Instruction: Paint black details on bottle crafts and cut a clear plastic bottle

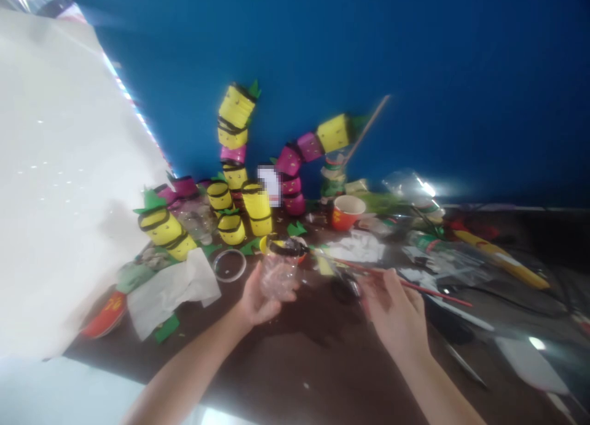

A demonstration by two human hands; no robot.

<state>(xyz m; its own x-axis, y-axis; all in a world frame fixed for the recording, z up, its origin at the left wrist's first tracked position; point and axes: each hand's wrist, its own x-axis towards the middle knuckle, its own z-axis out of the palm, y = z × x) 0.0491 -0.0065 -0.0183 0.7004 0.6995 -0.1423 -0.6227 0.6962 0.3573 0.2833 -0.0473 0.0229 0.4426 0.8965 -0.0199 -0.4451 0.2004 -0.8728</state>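
My left hand (pixel 265 293) is wrapped round a clear plastic cup (pixel 278 276), which has a dark band and some yellow near its top. In my right hand (pixel 394 305), a thin red brush (pixel 436 290) is pinched between the fingers. The brush's dark tip points left and lies at the cup's banded rim; whether it touches is too blurred to tell. Behind the cup stand yellow decorated cups (pixel 258 210) with black bands, and one tall curved stack (pixel 237 109) mixes yellow and magenta.
A red paper cup (pixel 348 213) stands behind my right hand. White tissue (pixel 177 290) and a tape ring (pixel 229 265) lie at the left. At the right are crumpled tissues, a yellow cutter (pixel 502 259) and plastic bottles. A blue wall (pixel 415 56) rises behind the brown table (pixel 295 370).
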